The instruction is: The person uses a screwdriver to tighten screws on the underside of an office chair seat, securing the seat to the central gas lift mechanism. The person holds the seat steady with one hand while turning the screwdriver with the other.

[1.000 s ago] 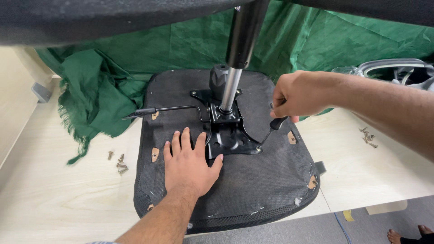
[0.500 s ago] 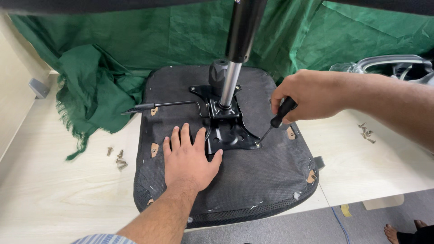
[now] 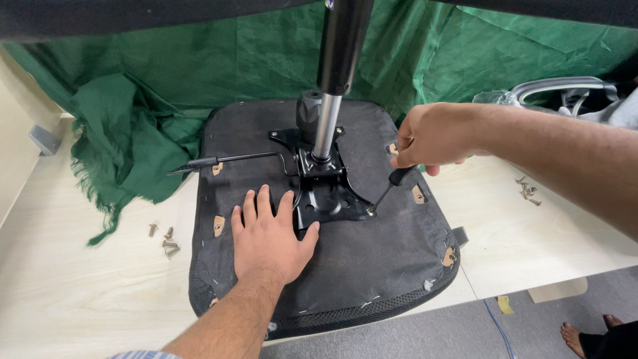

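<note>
Left hand [image 3: 271, 238]: lay flat on the seat cushion [image 3: 372, 272], fingers spread wide, holding nothing, thumb touching the black metal plate [image 3: 327, 199].
Right hand [image 3: 432, 138]: fingers closed around the screwdriver [image 3: 389, 187], tip at the plate's right corner.
Cushion: upside down on the tabletop [image 3: 80, 292], reaching its front edge.
Screws [image 3: 166, 240]: loose, left of cushion.

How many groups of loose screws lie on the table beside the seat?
2. One group of loose screws lies left of the upturned seat; the other group lies right of it, beyond the right forearm. More may be hidden under the green cloth.
</note>
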